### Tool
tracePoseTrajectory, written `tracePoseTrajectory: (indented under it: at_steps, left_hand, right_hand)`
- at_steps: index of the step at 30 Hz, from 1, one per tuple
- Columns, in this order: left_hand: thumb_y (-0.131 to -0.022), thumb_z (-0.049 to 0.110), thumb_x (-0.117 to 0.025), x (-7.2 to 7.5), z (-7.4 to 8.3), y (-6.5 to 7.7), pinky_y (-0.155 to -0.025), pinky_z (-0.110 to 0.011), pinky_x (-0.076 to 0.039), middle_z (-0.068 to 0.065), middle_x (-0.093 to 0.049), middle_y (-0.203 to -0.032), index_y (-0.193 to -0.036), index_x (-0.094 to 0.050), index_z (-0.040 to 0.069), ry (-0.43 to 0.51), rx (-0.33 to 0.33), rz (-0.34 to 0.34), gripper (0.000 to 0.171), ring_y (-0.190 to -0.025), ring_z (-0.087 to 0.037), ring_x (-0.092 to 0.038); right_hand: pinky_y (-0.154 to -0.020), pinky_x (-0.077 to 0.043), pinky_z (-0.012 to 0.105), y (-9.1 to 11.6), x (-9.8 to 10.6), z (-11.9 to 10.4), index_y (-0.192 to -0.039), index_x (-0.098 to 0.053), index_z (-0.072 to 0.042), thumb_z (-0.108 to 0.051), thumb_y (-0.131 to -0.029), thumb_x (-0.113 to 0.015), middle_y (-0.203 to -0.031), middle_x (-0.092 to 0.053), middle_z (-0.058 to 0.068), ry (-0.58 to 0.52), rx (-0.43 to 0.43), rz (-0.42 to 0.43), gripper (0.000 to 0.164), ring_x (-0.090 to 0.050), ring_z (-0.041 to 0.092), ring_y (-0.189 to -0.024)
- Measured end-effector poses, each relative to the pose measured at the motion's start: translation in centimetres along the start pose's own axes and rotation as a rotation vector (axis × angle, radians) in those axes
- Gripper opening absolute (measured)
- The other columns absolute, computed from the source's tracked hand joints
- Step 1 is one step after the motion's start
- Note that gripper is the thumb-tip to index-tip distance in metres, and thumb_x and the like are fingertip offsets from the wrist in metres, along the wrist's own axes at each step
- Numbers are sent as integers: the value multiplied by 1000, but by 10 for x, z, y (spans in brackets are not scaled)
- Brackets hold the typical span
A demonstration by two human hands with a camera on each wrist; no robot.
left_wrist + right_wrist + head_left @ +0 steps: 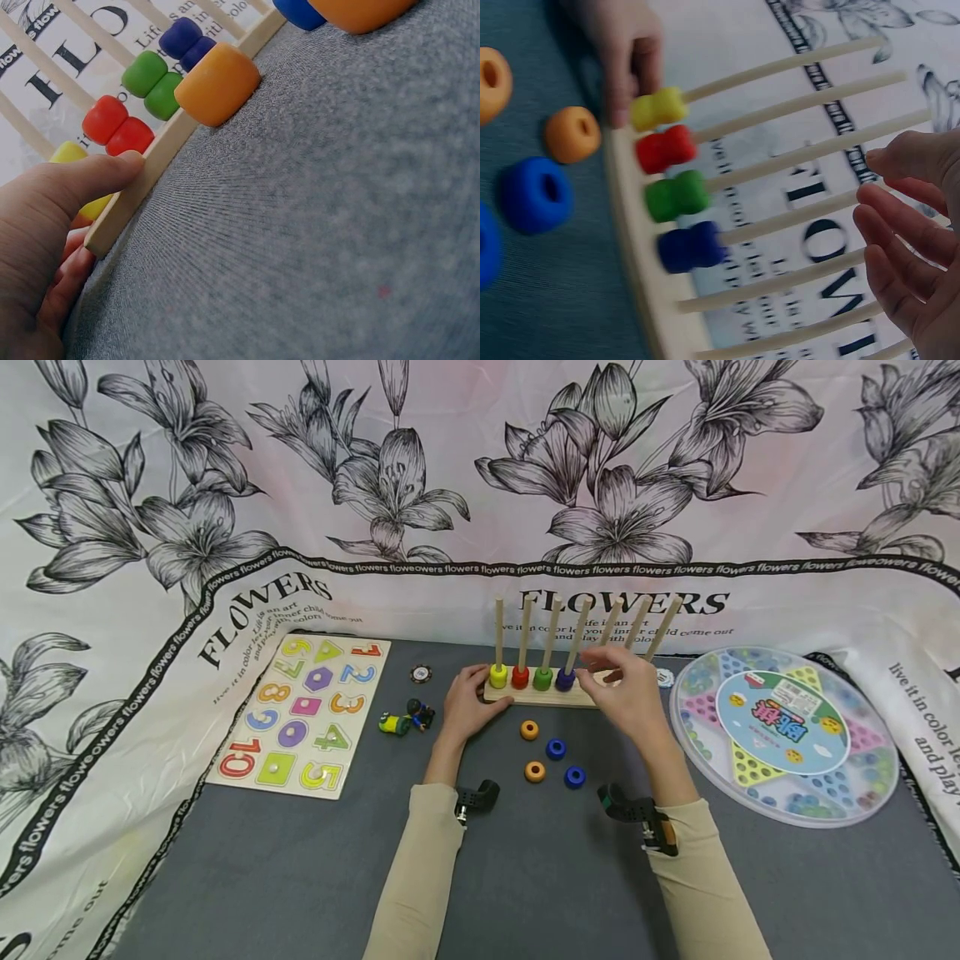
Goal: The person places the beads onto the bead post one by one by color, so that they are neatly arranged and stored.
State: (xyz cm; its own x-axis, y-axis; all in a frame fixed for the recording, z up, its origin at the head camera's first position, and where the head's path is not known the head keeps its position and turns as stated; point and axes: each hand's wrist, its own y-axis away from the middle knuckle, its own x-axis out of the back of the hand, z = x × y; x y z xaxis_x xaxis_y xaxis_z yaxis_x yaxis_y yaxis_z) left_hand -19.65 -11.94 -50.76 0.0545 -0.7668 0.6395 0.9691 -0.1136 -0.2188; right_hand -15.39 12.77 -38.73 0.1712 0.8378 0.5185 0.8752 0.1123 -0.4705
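Observation:
A wooden peg rack (543, 696) with a row of upright pegs stands on the dark cloth. Its first pegs carry pairs of yellow beads (658, 109), red beads (666, 148), green beads (676, 195) and dark blue beads (690, 246). My left hand (467, 703) grips the left end of the base, thumb on the front edge and fingers behind. Beside the pegs right of the green beads, my right hand (633, 693) has its fingers apart and relaxed, with nothing between them. Loose orange beads (535, 772) and blue beads (575, 777) lie in front of the rack.
At left lies a number and shape puzzle board (292, 714). Small toy figures (405, 718) and a round chip (421, 673) sit between it and the rack. A round game board (783, 735) is at right. Flower-printed cloth (450, 485) rises behind.

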Motion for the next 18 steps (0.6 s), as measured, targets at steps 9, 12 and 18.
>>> tracePoseTrajectory:
  at_steps: [9,12,18]
  left_hand:
    - [-83,31,-81,0,1,-1,-95,-35,-52,-14,-51,-138,-138,-57,2,4,5,-1,67,-122,-30,-51]
    - [-83,31,-81,0,2,-1,-95,-35,-52,-14,-51,-138,-138,-57,2,2,10,-2,67,-121,-30,-51]
    - [-84,34,-80,1,2,-1,-95,-35,-52,-13,-51,-139,-139,-57,4,-15,28,-9,67,-121,-29,-51]
  right_hand:
    - [-77,-58,47,25,-20,22,-114,-69,2,-3,-88,-71,-105,-71,19,-43,-151,-194,26,-69,33,-92]
    - [-79,-58,48,30,-25,27,-116,-68,4,-1,-88,-72,-106,-70,21,-52,-175,-234,30,-69,34,-93]
    - [-79,-57,48,40,-32,31,-117,-67,5,-1,-86,-73,-108,-69,20,-52,-193,-274,32,-67,34,-93]
